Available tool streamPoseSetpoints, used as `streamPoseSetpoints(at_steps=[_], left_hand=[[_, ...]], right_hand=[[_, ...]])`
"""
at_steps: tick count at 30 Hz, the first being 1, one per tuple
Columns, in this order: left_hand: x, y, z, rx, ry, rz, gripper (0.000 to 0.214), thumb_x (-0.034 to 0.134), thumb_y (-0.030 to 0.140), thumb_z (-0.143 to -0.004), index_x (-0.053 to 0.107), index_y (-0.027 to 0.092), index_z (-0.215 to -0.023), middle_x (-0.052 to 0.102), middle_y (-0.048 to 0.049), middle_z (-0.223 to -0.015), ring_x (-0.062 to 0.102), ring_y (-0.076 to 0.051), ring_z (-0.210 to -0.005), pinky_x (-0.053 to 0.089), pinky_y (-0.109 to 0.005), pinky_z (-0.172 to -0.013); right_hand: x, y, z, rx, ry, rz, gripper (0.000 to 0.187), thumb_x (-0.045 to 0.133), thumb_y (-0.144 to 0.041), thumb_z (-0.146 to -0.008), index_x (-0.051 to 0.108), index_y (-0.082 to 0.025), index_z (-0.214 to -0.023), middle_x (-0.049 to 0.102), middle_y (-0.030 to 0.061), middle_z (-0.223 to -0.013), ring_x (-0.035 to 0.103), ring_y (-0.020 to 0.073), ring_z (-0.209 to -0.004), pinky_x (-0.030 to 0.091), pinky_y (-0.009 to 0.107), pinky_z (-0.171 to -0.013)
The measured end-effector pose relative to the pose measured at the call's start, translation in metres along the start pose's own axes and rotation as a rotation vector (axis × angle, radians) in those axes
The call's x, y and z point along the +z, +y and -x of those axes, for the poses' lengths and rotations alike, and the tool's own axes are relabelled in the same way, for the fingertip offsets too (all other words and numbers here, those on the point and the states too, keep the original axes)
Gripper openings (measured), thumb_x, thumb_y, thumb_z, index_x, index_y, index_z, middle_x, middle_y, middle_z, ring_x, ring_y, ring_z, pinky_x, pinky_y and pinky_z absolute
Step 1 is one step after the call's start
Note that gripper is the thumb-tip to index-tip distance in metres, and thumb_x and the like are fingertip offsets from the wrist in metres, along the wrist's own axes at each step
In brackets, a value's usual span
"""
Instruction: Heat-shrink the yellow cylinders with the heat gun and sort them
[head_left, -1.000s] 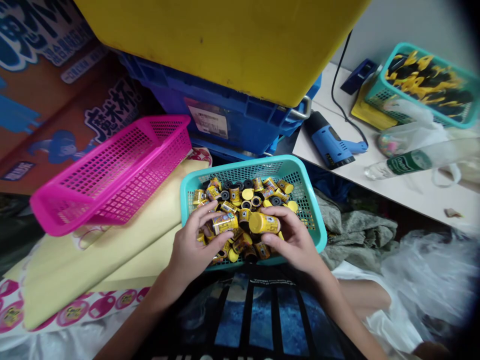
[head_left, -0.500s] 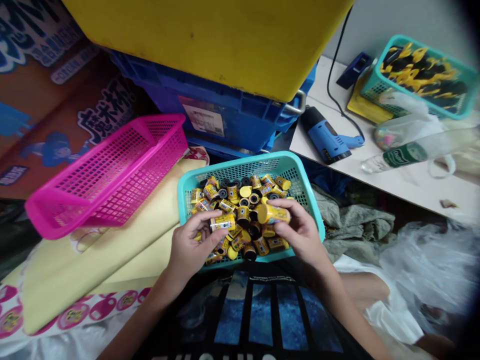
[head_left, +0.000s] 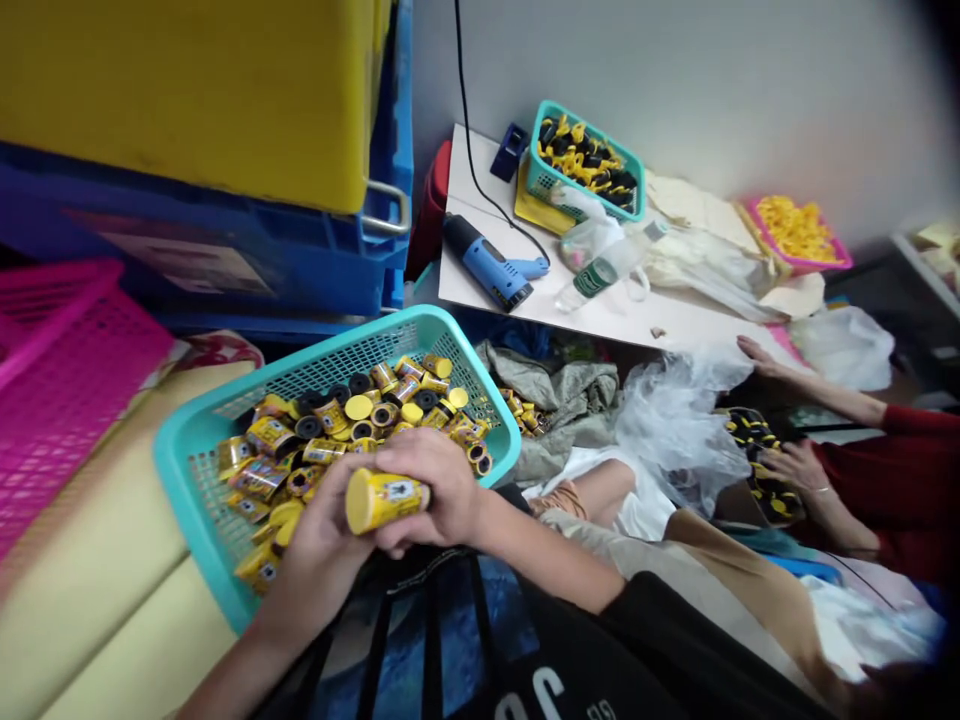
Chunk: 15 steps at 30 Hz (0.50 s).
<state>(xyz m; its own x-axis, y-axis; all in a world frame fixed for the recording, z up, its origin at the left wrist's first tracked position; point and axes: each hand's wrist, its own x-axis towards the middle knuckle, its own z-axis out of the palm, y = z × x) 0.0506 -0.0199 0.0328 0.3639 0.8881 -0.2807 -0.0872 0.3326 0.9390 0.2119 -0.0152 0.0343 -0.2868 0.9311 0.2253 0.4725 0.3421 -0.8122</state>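
Two hands on one can here: left hand (head_left: 319, 545) and right hand (head_left: 442, 490) are clamped round a yellow-capped canister (head_left: 379, 500), right over a teal mesh basket (head_left: 337, 352) piled with loads more canisters (head_left: 322, 447).

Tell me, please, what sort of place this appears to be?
It is probably a cramped small-parts piecework room: a teal mesh basket heaped with yellow canisters, stacked blue crates, and a co-worker's hand on yellow-and-black parts nearby.
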Motion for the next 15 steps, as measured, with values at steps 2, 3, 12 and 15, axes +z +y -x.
streamPoseSetpoints(at_steps=[2,3,12,15], left_hand=[[0.013,0.006,0.002,-0.019,-0.112,0.046,0.049,0.062,0.055,-0.088,0.055,0.027,-0.127,0.075,-0.0058,-0.097,0.070,-0.020,-0.069,0.060,-0.030,-0.060],[0.016,0.010,0.002,-0.013,-0.146,0.044,0.054,0.055,0.055,-0.092,0.048,0.027,-0.137,0.075,-0.0092,-0.104,0.071,-0.021,-0.074,0.061,-0.032,-0.065],[-0.030,0.001,-0.010,-0.053,0.065,-0.120,0.045,0.059,0.051,-0.091,0.061,0.021,-0.125,0.076,-0.0113,-0.106,0.071,-0.024,-0.087,0.060,-0.034,-0.074],[-0.043,-0.006,-0.005,-0.112,0.140,-0.138,0.036,0.064,0.054,-0.086,0.068,0.033,-0.116,0.078,-0.0022,-0.102,0.071,-0.025,-0.086,0.060,-0.036,-0.073]], right_hand=[[-0.017,0.009,0.014,-0.117,0.175,0.089,0.051,0.059,-0.069,-0.087,0.065,-0.028,-0.116,0.067,0.0024,-0.090,0.066,0.0137,-0.088,0.056,0.027,-0.089],[-0.029,0.015,0.022,-0.155,0.302,0.127,0.050,0.054,-0.068,-0.090,0.062,-0.029,-0.120,0.066,0.0027,-0.091,0.065,0.0140,-0.086,0.055,0.028,-0.088],[-0.140,0.163,0.078,0.809,0.310,0.537,0.055,0.042,-0.042,-0.100,0.042,-0.010,-0.145,0.045,0.0184,-0.144,0.051,0.0201,-0.128,0.042,0.034,-0.111],[-0.132,0.217,0.079,0.930,0.016,0.504,0.038,0.057,-0.033,-0.096,0.062,-0.010,-0.125,0.059,0.0140,-0.128,0.058,0.0175,-0.117,0.047,0.033,-0.106]])
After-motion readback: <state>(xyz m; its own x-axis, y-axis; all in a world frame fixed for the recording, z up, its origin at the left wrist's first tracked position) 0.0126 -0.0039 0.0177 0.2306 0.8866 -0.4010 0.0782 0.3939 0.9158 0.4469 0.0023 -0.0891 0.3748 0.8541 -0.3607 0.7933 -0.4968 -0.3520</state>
